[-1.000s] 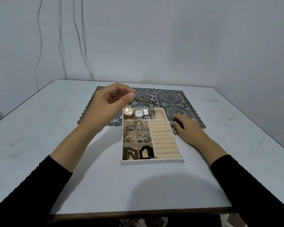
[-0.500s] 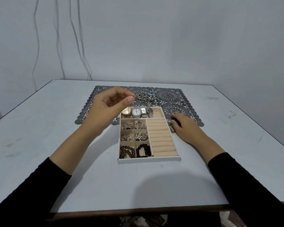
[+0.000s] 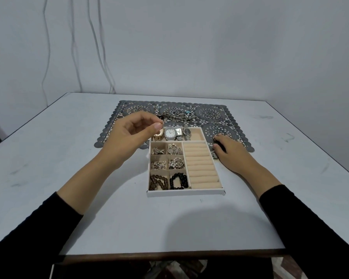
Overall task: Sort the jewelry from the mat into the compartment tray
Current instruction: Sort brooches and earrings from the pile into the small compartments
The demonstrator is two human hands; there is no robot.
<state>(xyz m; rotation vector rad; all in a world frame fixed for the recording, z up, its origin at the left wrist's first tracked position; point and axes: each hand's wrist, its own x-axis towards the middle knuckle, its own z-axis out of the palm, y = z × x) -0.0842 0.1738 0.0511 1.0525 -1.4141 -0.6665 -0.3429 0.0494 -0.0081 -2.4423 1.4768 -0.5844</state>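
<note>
The white compartment tray [image 3: 185,193] lies on the table in front of the dark lace mat [image 3: 238,125]. Its back row holds three watches [image 3: 170,133], its small left cells hold earrings and bead bracelets, and its beige ring rolls [image 3: 199,164] are bare. My left hand [image 3: 129,137] hovers over the tray's back left corner, thumb and forefinger pinching something tiny that I cannot make out. My right hand [image 3: 232,154] rests on the mat at the tray's right side, fingers curled over a dark piece whose metal band [image 3: 214,155] peeks out.
A tangle of chains [image 3: 177,115] lies mid-mat behind the tray, and loose rings [image 3: 214,116] are scattered at the mat's right and far left. The grey table ends at a wall behind; cables hang down at back left.
My left hand has sunk slightly toward the tray's back left corner, still pinching. My right hand stays on the mat beside the tray.
</note>
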